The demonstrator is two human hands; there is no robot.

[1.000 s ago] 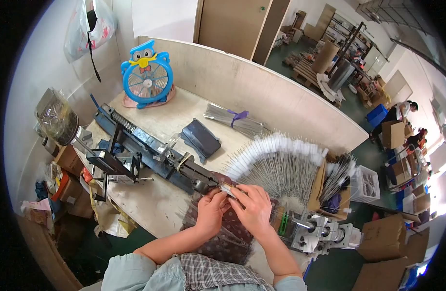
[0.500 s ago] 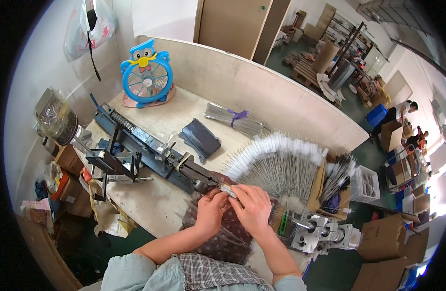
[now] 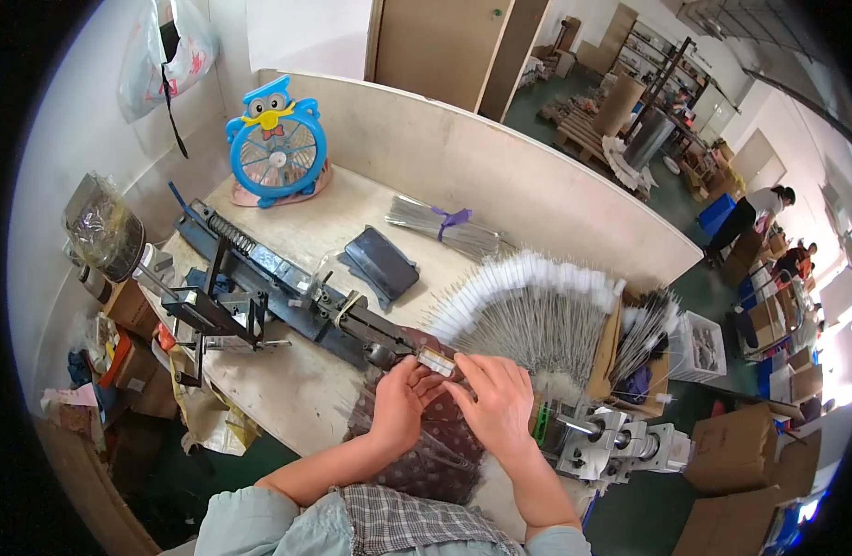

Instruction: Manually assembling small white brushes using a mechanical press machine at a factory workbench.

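Observation:
At the near end of a long metal bench machine (image 3: 291, 292) is a small white block in a brass-coloured holder (image 3: 436, 362). My left hand (image 3: 400, 404) is closed just below it, fingers curled toward my right hand; whatever they hold is too small to make out. My right hand (image 3: 496, 398) is bent at the block's right end, its index fingertip at the holder's edge and its thumb lower, near the left fingers. Anything between its fingertips is hidden. Under both hands lies a dark dotted cloth (image 3: 435, 454) with thin wire-like rods on it.
Right of the machine, a fan of thin metal rods with white tips (image 3: 537, 315) covers the table. Behind lie a tied rod bundle (image 3: 449, 227), a dark pouch (image 3: 381, 264) and a blue owl-shaped fan (image 3: 277, 153). A silver mechanism (image 3: 620, 445) stands at the right edge.
My right hand has shifted slightly right, off the white block, which now shows more fully. The left hand stays nearly in place, its fingers a little looser. A distant person has straightened somewhat.

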